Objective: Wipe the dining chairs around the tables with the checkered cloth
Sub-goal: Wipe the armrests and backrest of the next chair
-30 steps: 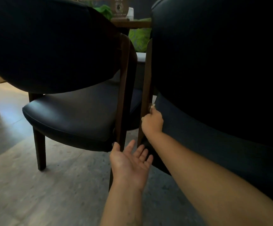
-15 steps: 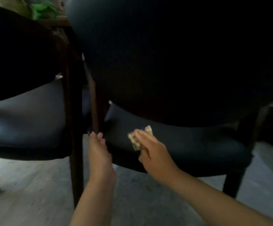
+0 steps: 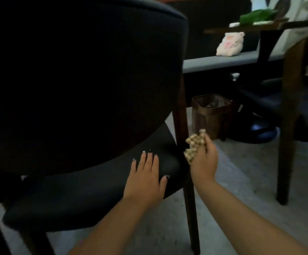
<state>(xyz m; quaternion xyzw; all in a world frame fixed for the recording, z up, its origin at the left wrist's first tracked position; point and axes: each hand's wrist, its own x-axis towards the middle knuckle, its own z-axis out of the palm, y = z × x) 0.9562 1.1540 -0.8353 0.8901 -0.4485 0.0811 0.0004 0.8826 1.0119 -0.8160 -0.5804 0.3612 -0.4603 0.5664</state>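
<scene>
A dark upholstered dining chair with dark wooden legs fills the left and middle of the head view, seen from behind. My left hand lies flat, fingers spread, on the rear right part of its seat. My right hand is just right of the chair's rear right leg and holds the bunched checkered cloth against that leg near seat height.
A brown waste bin stands on the floor behind the chair. A second dark chair is at the right. A grey bench with a pale plush toy runs along the back, below a wooden table.
The view has swung right along the chair. My right hand moved the cloth from the seat's rear left part to the rear right leg. My left hand left the left leg and now rests on the seat.
</scene>
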